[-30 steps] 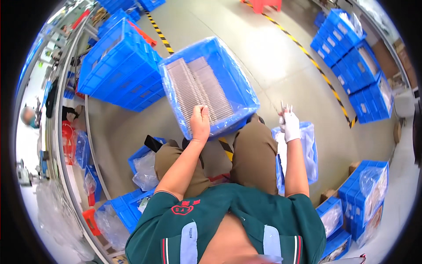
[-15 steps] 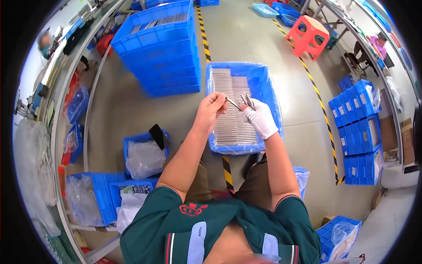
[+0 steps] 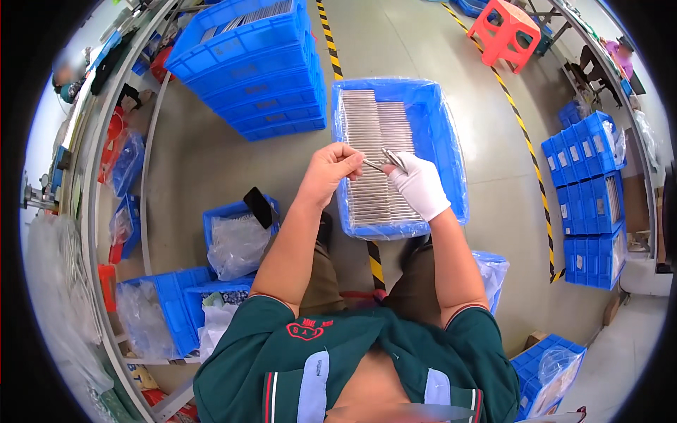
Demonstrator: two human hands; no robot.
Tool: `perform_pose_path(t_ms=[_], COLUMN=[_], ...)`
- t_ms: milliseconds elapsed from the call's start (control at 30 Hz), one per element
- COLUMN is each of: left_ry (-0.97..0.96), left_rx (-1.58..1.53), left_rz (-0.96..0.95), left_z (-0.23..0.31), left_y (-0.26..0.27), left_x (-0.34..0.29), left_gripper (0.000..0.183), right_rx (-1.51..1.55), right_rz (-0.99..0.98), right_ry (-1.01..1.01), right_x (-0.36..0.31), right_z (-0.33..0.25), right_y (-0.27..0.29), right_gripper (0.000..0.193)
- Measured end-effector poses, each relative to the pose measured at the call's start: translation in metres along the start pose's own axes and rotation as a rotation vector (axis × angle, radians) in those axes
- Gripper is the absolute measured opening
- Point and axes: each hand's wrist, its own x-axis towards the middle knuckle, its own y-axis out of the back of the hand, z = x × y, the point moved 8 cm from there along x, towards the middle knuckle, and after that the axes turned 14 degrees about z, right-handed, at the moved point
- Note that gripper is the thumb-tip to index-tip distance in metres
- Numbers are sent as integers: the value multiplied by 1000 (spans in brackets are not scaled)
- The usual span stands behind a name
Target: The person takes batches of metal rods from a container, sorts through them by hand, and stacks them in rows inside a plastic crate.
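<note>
Both my hands are raised over a blue plastic crate (image 3: 458, 166) lined with clear film. Inside it, slim silver metal rods (image 3: 362, 127) lie side by side in two long rows. My bare left hand (image 3: 330, 174) pinches one end of a slim metal rod (image 3: 373, 165), whose other end reaches my right fingers. A white glove with bare fingertips covers my right hand (image 3: 421, 192), which is closed around several metal rods (image 3: 393, 159) fanning out at the top. The rods' finer details are too small to make out.
Stacked blue crates (image 3: 261, 92) stand ahead on the left, more blue crates (image 3: 585, 204) on the right. A red stool (image 3: 504, 35) is at the far right. By my left arm, a phone (image 3: 259, 206) rests on a bagged crate (image 3: 233, 243). Black-and-yellow tape marks the floor.
The view has shifted slightly, so the crate and stacks sit differently in the picture. My hands stay together over the crate, and the rods in my right hand look more tightly bunched.
</note>
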Motion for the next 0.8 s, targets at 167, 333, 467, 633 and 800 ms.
perform_pose_path(t_ms=[167, 333, 467, 633, 800], left_ry=[-37, -17, -18, -61, -48], left_rx=[28, -2, 36, 85, 134], left_rz=[-4, -6, 48, 48, 51], left_z=[3, -1, -5, -7, -11], left_y=[0, -1, 0, 0, -5], left_x=[-3, -4, -5, -4, -6], left_gripper=[10, 10, 10, 9, 8], right_rx=[-75, -38, 45, -50, -36], right_rz=[21, 27, -12, 27, 50], right_ry=[50, 36, -62, 68, 78], right_x=[-2, -1, 0, -1, -2], right_z=[-9, -2, 15, -2, 2], right_y=[2, 1, -6, -4, -7], right_gripper=[13, 15, 15, 16, 15])
